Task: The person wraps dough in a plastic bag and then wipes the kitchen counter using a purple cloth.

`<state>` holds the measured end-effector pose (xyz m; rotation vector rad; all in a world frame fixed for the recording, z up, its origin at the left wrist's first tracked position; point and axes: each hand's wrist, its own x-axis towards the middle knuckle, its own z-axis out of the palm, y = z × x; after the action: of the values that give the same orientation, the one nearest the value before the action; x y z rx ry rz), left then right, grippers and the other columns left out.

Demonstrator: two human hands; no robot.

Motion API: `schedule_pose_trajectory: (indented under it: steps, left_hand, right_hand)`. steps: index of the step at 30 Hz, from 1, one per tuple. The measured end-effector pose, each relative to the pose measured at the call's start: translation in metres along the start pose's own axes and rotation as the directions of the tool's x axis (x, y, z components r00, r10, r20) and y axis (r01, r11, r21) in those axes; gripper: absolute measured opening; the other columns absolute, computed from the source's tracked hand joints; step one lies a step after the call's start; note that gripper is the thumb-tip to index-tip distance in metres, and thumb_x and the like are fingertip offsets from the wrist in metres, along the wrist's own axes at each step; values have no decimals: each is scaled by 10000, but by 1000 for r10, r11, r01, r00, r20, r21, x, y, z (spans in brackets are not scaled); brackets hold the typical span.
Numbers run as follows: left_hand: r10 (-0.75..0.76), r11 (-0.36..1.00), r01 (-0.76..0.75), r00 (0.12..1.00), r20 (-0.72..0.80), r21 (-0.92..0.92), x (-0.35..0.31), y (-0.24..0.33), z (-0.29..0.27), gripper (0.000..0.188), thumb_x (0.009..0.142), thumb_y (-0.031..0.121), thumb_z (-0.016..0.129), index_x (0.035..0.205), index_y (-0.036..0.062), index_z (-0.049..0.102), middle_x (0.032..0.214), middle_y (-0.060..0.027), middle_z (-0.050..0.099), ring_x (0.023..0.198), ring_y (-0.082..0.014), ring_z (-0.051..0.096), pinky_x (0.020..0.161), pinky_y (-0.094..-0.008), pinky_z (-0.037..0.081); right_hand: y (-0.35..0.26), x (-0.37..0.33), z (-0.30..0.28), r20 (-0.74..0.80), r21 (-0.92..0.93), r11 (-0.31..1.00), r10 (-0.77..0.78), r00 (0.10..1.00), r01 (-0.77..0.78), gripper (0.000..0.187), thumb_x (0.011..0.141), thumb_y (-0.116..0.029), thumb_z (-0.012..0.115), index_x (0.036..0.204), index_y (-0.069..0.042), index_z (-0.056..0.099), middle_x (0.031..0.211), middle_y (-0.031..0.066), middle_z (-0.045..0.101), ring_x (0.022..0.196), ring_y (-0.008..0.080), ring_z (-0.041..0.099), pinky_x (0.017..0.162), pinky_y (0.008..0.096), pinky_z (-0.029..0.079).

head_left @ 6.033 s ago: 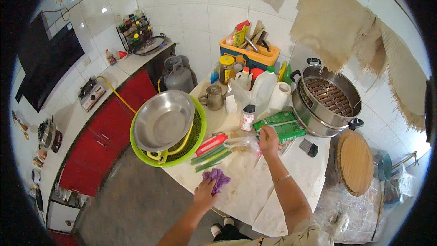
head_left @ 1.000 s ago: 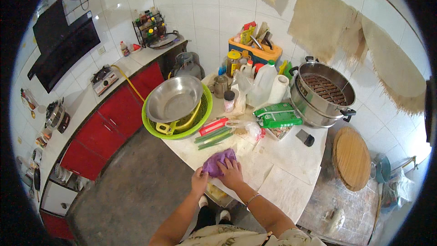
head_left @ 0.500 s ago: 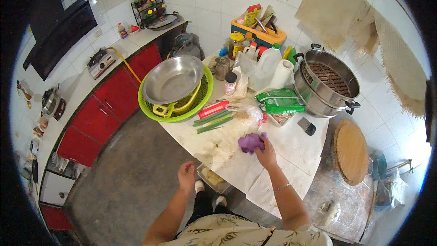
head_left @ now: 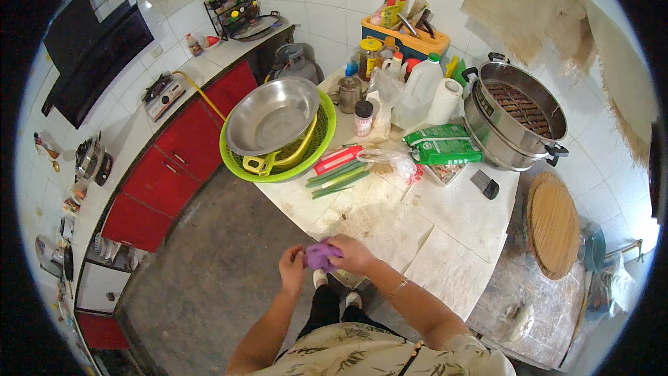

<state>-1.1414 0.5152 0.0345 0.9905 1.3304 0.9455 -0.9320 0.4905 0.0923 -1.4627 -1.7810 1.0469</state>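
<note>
White tiled walls close off the far side of the kitchen, with red cabinets curving along the left and a pale-topped table in the middle. Both forearms reach inward from the near edge, elbows apart, and the hands meet at the table's near left edge, in front of the person's body. Right hand is turned to the left, its fingers folded round a crumpled purple cloth and hiding part of it. Left hand comes up with fingers bent and only narrowly parted, tips at the cloth's left edge; they are small in this view, so I cannot tell whether they pinch it or merely touch it. Seen from above, the cloth lies between the two hands, with a pale shoe showing just below it

Farther on the table, green stalks lie beside a red packet, and a clear plastic bag sits to their right. Far left, a steel basin covers much of a yellow colander inside a green basket. To the right are a green packet, a black-handled brush and a large steamer
</note>
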Motion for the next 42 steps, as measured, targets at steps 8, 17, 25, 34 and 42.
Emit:
schedule_pose_trajectory:
  steps: [8,17,25,34,42]
  left_hand:
    - [-89,995,84,991,100,54,-6,8,14,218,912,115,558,1103,13,589,897,-62,622,722,-134,596,628,-263,490]
    - [-132,963,204,927,352,-176,8,35,13,333,944,176,534,1216,-16,529,1055,-72,619,920,-167,604,819,-281,492]
    - [-187,902,331,879,439,-278,53,48,-31,351,939,224,551,1219,15,526,1070,-81,615,937,-195,612,811,-337,507]
    - [-358,761,498,857,371,-415,127,46,-188,317,934,271,561,1211,130,494,985,-44,607,918,-202,613,735,-372,500]
    - [-337,802,388,922,192,-455,188,128,-317,343,926,259,568,1217,92,498,987,-43,606,895,-181,603,779,-385,505]
  right_hand:
    - [53,-51,-50,-684,-308,901,14,729,-306,312,714,-124,677,1003,-33,602,1105,181,588,1009,423,545,878,476,455]
    - [-14,-16,29,-181,718,685,353,918,-121,311,898,-227,611,1112,-2,576,1044,95,640,865,248,629,807,360,494]
    - [-35,57,41,-161,889,441,549,820,-120,397,955,-342,509,1099,22,574,1022,103,627,864,150,589,750,311,485]
    - [-16,197,155,-507,-256,921,132,852,-295,308,855,-227,607,997,45,600,914,181,617,844,332,587,780,401,463]
    - [-152,311,225,65,678,712,191,979,-184,391,1000,-302,381,1137,1,587,1063,75,631,931,164,586,864,314,453]
